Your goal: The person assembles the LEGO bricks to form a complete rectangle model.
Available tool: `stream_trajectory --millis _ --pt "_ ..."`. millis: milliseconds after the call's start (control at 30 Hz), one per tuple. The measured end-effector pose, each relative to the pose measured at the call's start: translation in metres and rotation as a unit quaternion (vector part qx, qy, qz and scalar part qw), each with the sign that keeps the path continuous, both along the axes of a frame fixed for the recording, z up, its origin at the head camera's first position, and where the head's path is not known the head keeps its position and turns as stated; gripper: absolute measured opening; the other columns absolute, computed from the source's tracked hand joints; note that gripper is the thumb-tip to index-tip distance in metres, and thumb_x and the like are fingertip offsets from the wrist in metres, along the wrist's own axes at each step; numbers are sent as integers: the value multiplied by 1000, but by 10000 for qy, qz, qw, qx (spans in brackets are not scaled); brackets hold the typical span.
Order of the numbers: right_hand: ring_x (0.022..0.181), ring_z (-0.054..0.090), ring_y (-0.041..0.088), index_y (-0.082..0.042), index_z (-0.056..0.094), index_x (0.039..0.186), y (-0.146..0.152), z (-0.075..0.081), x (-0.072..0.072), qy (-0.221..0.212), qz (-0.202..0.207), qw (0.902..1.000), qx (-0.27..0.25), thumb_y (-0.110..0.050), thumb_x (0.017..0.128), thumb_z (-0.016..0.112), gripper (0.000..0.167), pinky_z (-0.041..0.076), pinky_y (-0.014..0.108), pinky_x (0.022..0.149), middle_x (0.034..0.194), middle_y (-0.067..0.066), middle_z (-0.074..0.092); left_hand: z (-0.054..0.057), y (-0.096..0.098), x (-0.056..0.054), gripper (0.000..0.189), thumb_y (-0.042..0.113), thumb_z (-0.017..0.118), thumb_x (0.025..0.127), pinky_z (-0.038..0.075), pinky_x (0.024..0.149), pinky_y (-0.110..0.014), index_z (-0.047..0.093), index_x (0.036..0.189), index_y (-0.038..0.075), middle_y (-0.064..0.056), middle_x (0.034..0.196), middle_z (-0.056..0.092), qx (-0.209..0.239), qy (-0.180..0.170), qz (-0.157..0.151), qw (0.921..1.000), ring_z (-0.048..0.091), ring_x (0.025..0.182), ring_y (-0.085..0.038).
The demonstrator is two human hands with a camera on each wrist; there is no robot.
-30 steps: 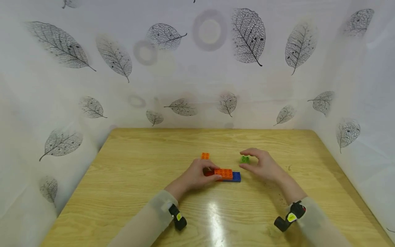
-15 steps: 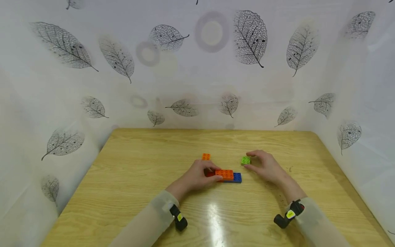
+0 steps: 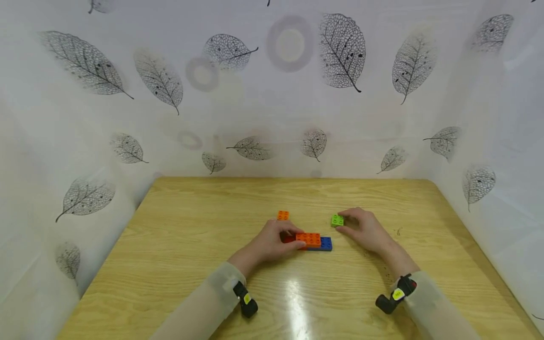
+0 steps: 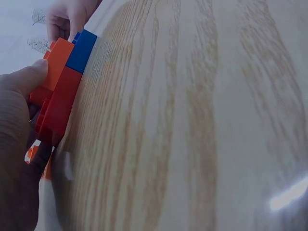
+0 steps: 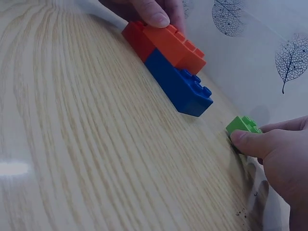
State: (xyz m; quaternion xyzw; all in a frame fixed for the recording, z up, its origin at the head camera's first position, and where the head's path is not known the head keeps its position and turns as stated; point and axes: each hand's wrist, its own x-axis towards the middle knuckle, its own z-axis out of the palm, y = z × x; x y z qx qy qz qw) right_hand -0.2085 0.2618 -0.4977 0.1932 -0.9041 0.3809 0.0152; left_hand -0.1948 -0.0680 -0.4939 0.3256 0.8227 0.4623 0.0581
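Note:
My left hand (image 3: 269,242) pinches an orange building brick (image 3: 309,239) between thumb and fingers. The orange brick sits across a red brick (image 4: 61,103) and a blue brick (image 5: 175,84), which lie end to end on the table. Part of the blue brick's studded top shows at the right end. To the right, my right hand (image 3: 367,230) holds a small green brick (image 3: 337,220), with the thumb on its near side and fingers behind. Whether the green brick touches the table is hard to tell. A gap separates it from the joined bricks.
A small square orange brick (image 3: 283,215) lies just beyond my left hand. The wooden table (image 3: 204,203) ends at a pale leaf-patterned cloth (image 3: 272,104) hanging behind and at both sides.
My right thumb and fingers have come together on the green brick, which they stood around before. The left hand and the joined bricks have stayed in place.

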Motion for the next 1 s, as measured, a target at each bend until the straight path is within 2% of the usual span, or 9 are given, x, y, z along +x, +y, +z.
stream_trajectory --millis 200,467,733,1000 --pt "120 65 33 -8 72 130 -3 6 3 -135 -54 9999 -74 -17 95 83 38 46 59 108 124 8 72 0 0 1 28 31 85 94 55 78 -28 81 119 17 13 102 73 -90 8 76 9999 65 86 -8" --pt "134 56 37 -12 71 133 -12 23 16 -414 -52 9991 -75 -21 97 81 39 39 63 114 135 8 68 -2 0 1 28 33 85 93 53 79 -28 82 118 19 16 100 72 -238 -1 194 9995 64 86 -7" --pt "129 61 34 -13 73 129 -18 27 24 -35 283 9995 -158 -18 93 85 37 45 61 110 131 4 71 -2 1 1 27 28 85 94 55 77 -27 82 118 17 13 100 73 -112 -20 141 9998 65 84 -7" --pt "124 64 30 -14 73 127 -23 28 35 -100 566 9981 -235 -15 94 84 35 50 57 105 128 2 71 -3 1 0 28 30 85 94 56 77 -27 82 119 18 13 101 74 -126 46 143 9998 65 85 -6"
